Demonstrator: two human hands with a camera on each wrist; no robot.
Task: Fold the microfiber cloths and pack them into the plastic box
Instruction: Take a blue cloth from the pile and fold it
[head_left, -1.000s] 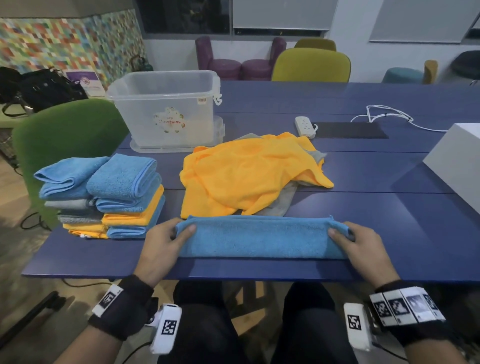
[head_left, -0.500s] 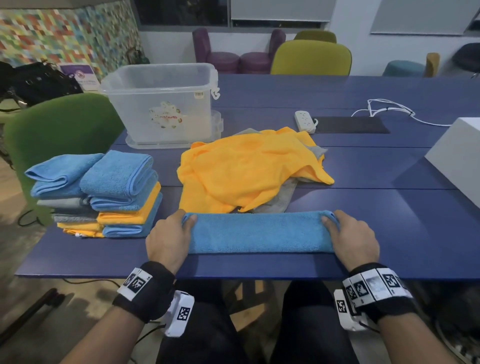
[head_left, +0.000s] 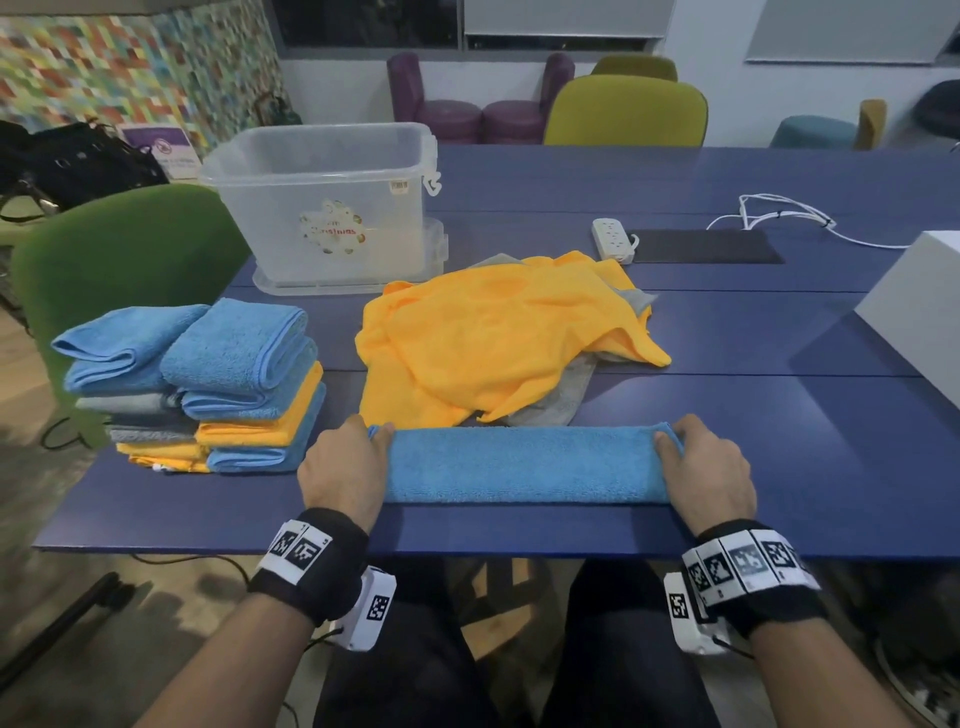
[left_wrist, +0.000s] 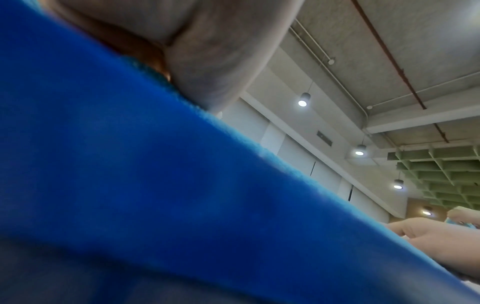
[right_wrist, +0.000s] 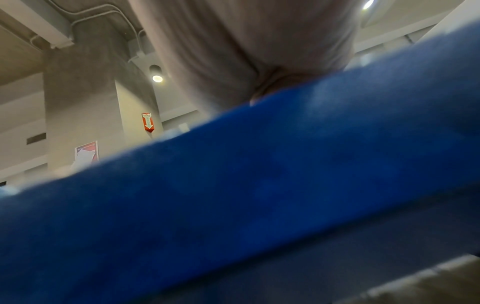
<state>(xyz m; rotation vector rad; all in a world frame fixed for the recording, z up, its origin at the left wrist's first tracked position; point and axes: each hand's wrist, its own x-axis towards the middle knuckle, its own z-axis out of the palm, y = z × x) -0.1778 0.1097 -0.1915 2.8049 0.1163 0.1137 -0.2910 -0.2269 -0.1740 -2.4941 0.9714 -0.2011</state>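
A blue microfiber cloth (head_left: 524, 465), folded into a long strip, lies along the near edge of the blue table (head_left: 779, 457). My left hand (head_left: 345, 467) grips its left end and my right hand (head_left: 709, 470) grips its right end, fingers curled over the far corners. Both wrist views are filled by the blue cloth (left_wrist: 155, 185) (right_wrist: 259, 195) close up. Behind it lies a loose heap of orange cloths (head_left: 498, 338) over a grey one. A stack of folded blue, orange and grey cloths (head_left: 208, 384) stands at the left. The clear plastic box (head_left: 332, 197) stands open at the back left.
A white power strip (head_left: 613, 239) and a black mat (head_left: 706, 247) lie at the back, with a white cable (head_left: 779, 213). A white box (head_left: 919, 322) is at the right edge. A green chair (head_left: 119, 260) stands left of the table, other chairs beyond.
Both hands have slid inward and farther along the strip's ends, curling onto its far corners. The cloth strip now looks shorter and lies a little farther from the table's edge.
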